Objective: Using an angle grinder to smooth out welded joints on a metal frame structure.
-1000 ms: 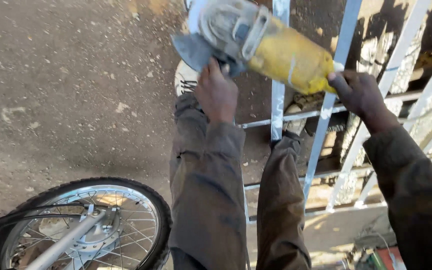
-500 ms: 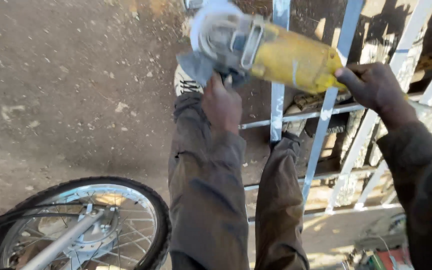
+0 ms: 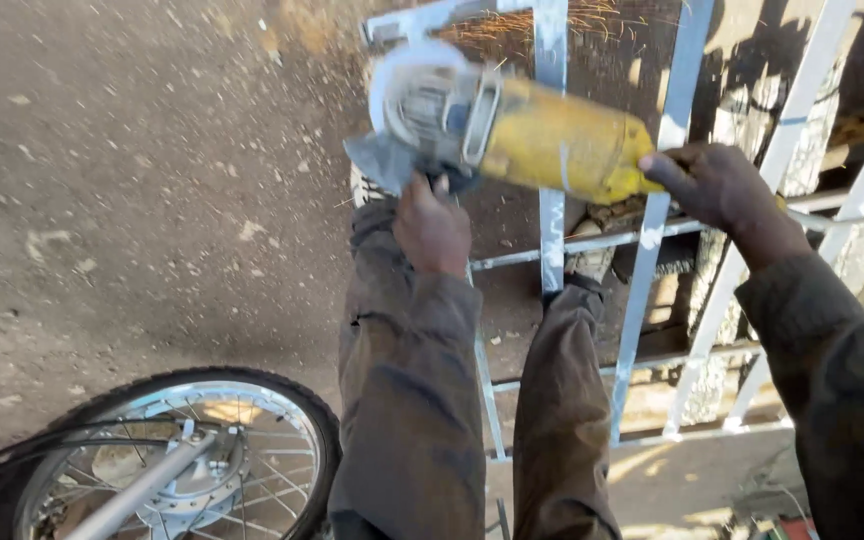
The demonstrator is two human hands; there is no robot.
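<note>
Looking down from my head camera, I see one yellow angle grinder (image 3: 542, 140) held out over a white-painted metal frame (image 3: 652, 250) that lies on the dirt ground (image 3: 132, 200). My left hand (image 3: 432, 225) is closed around the side grip just under the grey gear head, and my right hand (image 3: 717, 185) is wrapped around the rear end of the yellow body, where a cable trails off to the right. The round guard and disc (image 3: 412, 95) sit at the frame's top left corner, and a thin spray of orange sparks (image 3: 512, 25) shows above it.

I judge the grinder heavy and rigid, with a hard, smooth casing that could twist in a loose grip; the two ends, side grip and rear body, are the sound places to hold, well clear of the disc. The frame looks stiff and steady underfoot.

Counted: one grinder, one frame with several bars, two hands, two trouser legs (image 3: 412, 400), one spoked motorcycle wheel (image 3: 182, 460) at lower left.
</note>
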